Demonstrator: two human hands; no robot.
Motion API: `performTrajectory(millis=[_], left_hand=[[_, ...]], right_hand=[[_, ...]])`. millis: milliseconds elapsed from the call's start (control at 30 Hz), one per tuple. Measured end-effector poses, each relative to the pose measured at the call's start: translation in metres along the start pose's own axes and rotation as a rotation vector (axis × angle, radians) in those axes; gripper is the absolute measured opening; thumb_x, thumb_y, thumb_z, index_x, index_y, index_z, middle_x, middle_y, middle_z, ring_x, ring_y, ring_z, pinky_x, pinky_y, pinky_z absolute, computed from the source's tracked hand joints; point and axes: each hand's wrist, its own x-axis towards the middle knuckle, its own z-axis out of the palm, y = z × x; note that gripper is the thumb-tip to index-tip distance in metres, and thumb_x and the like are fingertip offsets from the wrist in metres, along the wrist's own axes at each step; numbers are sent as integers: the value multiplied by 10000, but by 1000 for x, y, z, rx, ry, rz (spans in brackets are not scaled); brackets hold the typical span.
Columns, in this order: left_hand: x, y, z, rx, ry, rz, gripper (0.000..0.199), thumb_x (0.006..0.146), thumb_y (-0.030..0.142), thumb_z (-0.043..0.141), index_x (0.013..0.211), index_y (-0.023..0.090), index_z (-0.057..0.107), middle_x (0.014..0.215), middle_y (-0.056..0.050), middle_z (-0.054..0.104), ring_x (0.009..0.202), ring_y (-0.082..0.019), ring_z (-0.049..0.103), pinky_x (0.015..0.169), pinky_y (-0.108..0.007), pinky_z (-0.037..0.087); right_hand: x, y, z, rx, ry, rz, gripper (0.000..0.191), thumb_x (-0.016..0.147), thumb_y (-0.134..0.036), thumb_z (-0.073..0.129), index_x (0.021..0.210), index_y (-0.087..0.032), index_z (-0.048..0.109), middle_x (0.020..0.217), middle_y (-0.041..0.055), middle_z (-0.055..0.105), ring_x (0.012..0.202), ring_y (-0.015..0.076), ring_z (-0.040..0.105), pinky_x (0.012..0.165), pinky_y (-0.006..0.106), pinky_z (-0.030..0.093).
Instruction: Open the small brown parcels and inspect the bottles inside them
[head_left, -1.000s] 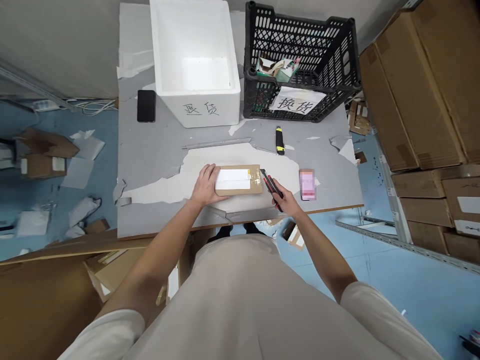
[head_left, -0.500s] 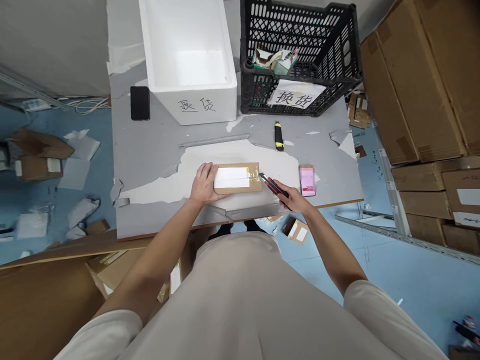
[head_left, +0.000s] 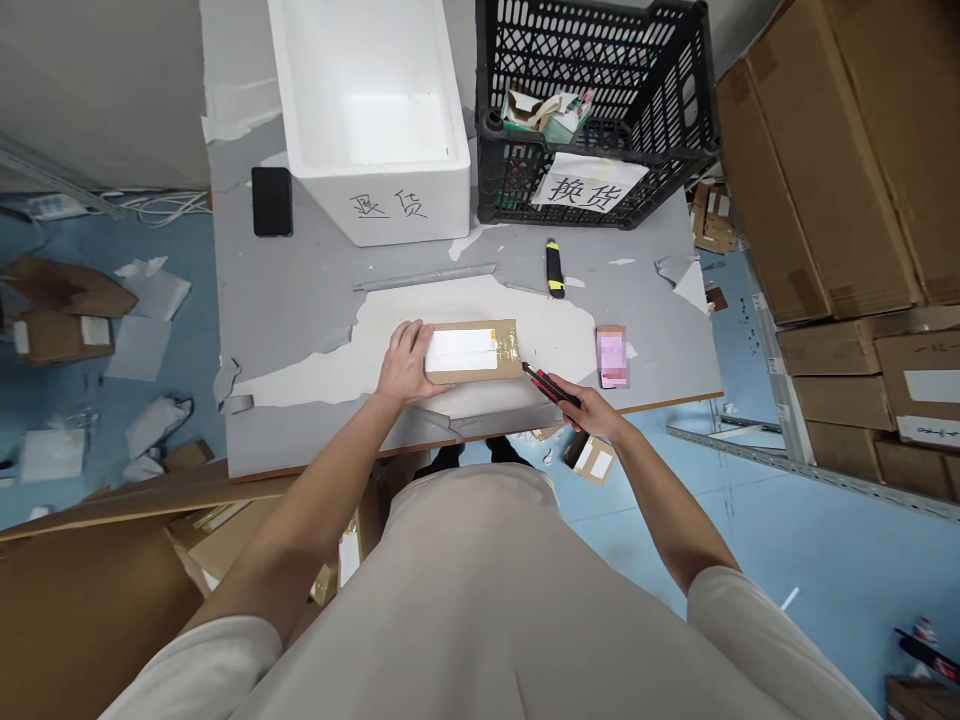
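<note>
A small brown cardboard box [head_left: 506,366] lies on the table, with a white label on top and shiny clear tape at its right end. My left hand [head_left: 405,364] grips the box by its left end, thumb along the near side and fingers over the far side. My right hand [head_left: 590,408] is wrapped round a black and red utility knife [head_left: 555,388]. The knife points left, its tip at the near right corner of the box; whether it touches the cardboard I cannot tell.
Behind the box stand a white foam box [head_left: 412,210] and a black plastic crate [head_left: 517,190] holding small packages. A yellow and black cutter [head_left: 554,270], a pink-screened phone [head_left: 613,357] and a dark phone [head_left: 271,202] lie on the torn grey table covering [head_left: 300,300]. Cartons [head_left: 832,170] are stacked at right.
My right hand has brought the knife tip from the middle of the box's right end down to its near corner. My left hand stays on the box.
</note>
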Motion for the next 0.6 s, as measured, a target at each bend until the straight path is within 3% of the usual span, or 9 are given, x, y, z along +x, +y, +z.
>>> performTrajectory(millis=[100,233,300,400,433,500,600], left_hand=[[0,1,-1,-9,-24,-14,1158,494,711,739,1410,116,353,1419,-232,373,1350,-453,277,1123,-578,241],[-1,1,-8,-84,-87,-10,1256,468,767,719,1454,112,296,1493,-237,298,1404,-455,190,1137,-596,205],[-1,-4,-13,-168,-73,-56,1110,630,748,631,1479,135,263,1534,-211,252,1428,-406,184,1146,-578,203],[5,-19,-21,-325,54,-287,760,843,639,457,1452,195,353,1543,-150,281,1424,-322,256,1141,-529,264],[8,-25,-23,-404,58,-387,710,851,635,444,1414,203,420,1517,-143,338,1401,-318,305,1119,-530,309],[13,-36,-25,-626,-51,-558,704,803,672,490,1331,208,524,1416,-139,480,1318,-329,424,1036,-547,416],[16,-47,-26,-930,-198,-683,743,697,698,608,1258,212,581,1268,-113,604,1191,-310,540,928,-544,512]], right_hand=[[-6,4,-8,48,38,-23,626,834,-268,556,1440,-304,407,796,-11,658,476,61,483,411,186,425],[-5,11,-11,344,344,-79,639,781,-334,648,1380,-270,433,1043,56,679,586,102,586,458,227,488],[6,10,2,548,472,-80,511,759,-364,671,1235,-254,519,1149,70,651,679,124,628,483,232,511],[30,2,38,839,498,-30,339,774,-380,650,1075,-265,542,1225,41,622,749,137,656,496,231,522],[38,-1,51,916,477,-9,324,784,-377,640,1072,-280,530,1244,27,612,777,144,667,508,241,533],[50,-6,74,1022,440,23,306,798,-369,629,1072,-301,512,1272,4,594,844,163,683,559,277,565],[62,-11,88,1064,437,20,288,803,-365,634,1051,-306,501,1249,-17,596,915,173,685,682,344,600]])
